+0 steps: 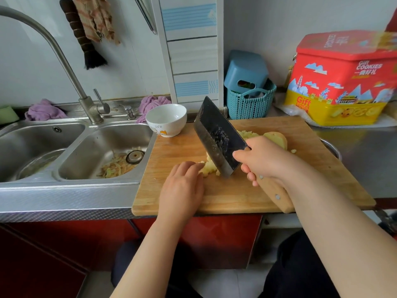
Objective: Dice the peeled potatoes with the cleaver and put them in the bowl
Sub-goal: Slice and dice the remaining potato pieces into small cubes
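The cleaver (217,136) is gripped by the right hand (261,160); diced potato (209,167) is touched by the flat, relaxed left hand (182,186). The bowl (166,119) is set beyond the left hand.

The right hand (263,160) is gripping the cleaver (217,136), its tip pointing toward eleven o'clock, while the left hand (182,186) is touching diced potato (208,167) on the cutting board (236,194).
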{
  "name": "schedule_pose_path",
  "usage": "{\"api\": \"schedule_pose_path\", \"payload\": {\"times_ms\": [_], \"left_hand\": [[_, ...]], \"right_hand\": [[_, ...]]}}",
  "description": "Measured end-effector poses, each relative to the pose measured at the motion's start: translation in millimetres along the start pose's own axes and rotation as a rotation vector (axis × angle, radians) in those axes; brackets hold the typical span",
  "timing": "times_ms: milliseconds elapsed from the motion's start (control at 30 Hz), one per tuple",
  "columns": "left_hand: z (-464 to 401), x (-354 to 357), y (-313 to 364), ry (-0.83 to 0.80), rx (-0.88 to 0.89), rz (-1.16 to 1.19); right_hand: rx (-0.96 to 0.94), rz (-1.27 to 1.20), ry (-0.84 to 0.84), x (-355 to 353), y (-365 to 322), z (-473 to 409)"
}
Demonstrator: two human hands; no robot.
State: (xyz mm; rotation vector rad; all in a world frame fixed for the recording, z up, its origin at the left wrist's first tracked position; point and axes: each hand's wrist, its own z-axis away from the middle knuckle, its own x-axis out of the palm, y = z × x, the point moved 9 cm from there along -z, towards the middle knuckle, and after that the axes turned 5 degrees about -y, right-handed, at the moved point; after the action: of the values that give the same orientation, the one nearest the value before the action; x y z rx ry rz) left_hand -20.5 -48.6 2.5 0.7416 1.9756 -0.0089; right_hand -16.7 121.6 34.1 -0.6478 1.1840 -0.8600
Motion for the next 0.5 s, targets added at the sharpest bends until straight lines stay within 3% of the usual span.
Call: {"api": "schedule_pose_path", "payload": {"times_ms": [200,367,500], "left_hand": [[-12,-21,-32,0.088,-0.236,0.200],[-12,-48,-36,0.283,-0.261,0.281],[-10,-54,-39,0.327,-0.322,0.305]], "right_hand": [[-0.013,0.067,-0.061,0,-5,1],[-0.039,0.096,-0.180,23,-17,-1],[-0.044,0.095,-0.274,47,-23,-2]]}}
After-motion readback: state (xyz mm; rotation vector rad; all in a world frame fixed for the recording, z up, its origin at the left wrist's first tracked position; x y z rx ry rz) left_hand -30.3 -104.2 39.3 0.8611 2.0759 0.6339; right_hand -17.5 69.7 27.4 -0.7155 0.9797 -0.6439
